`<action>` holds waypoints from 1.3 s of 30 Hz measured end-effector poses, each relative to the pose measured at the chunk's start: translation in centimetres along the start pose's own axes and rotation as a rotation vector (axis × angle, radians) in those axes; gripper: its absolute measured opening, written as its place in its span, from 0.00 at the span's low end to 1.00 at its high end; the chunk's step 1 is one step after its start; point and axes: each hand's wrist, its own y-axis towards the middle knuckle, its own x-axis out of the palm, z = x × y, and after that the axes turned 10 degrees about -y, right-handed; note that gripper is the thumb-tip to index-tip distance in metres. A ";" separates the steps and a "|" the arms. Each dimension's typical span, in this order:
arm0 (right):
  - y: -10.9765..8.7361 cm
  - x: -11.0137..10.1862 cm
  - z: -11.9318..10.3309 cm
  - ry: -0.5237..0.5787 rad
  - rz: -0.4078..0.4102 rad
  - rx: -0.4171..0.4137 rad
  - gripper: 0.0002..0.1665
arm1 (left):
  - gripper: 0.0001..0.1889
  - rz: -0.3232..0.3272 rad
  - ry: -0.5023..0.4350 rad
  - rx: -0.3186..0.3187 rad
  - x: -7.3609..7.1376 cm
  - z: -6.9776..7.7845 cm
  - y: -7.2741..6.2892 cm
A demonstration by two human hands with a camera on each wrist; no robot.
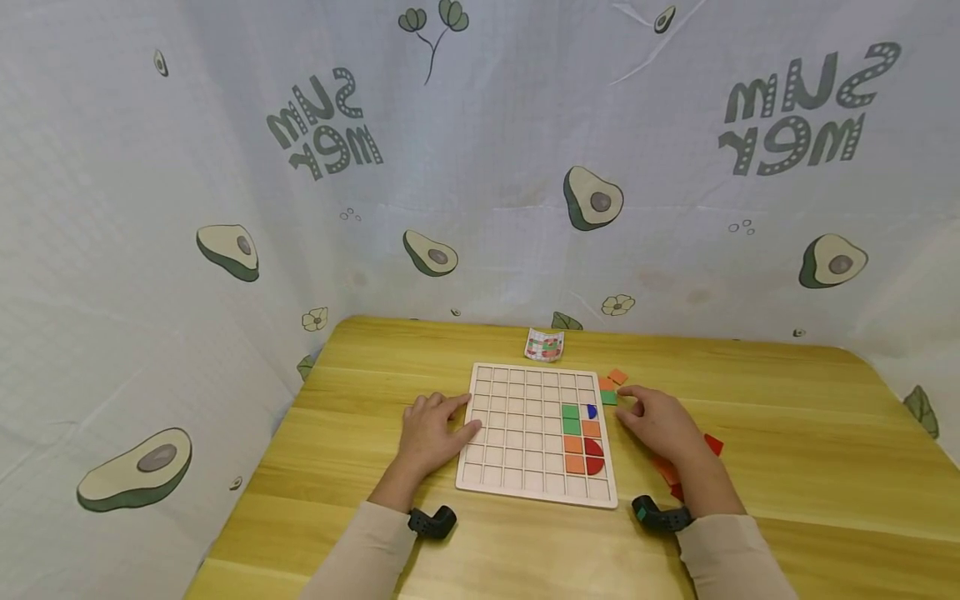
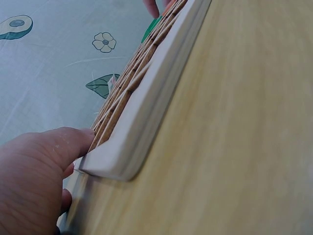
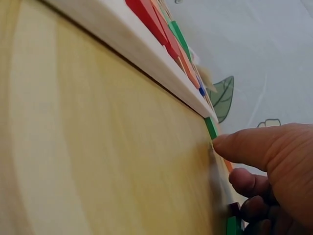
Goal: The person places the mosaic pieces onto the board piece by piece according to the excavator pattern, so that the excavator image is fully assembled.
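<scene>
A pale wooden grid board lies on the table. My left hand rests at its left side, thumb and index finger spread along the rim; in the left wrist view the thumb lies over the board's edge. My right hand is just beyond the board's right edge, thumb and index apart, fingertips right at a loose green tile. In the right wrist view the thumb meets that tile's side, with the other fingers bent beneath. Green tiles, orange tiles, red quarter-round pieces and a blue piece sit in the grid.
Orange tiles lie by the board's upper right corner. Red and orange pieces lie partly hidden under the right forearm. A small printed pattern card stands behind the board. A patterned curtain hangs behind the table.
</scene>
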 end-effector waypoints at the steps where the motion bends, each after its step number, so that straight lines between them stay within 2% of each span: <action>1: 0.0 0.0 0.0 -0.003 -0.003 0.003 0.27 | 0.28 0.000 0.000 0.000 0.0 0.0 0.0; 11: 0.0 -0.2 0.1 0.010 -0.007 -0.005 0.27 | 0.28 0.001 0.004 -0.001 0.2 -0.1 0.1; 18: -0.6 -1.1 2.0 0.027 -0.007 0.031 0.27 | 0.28 -0.003 -0.003 -0.002 0.2 0.0 0.0; 26: -0.7 -1.9 3.8 0.056 -0.048 0.073 0.26 | 0.29 -0.004 -0.007 0.004 0.0 0.1 -0.1; 39: -1.1 -1.5 2.8 -0.014 0.032 0.099 0.19 | 0.28 -0.002 -0.007 0.002 -0.1 0.1 -0.1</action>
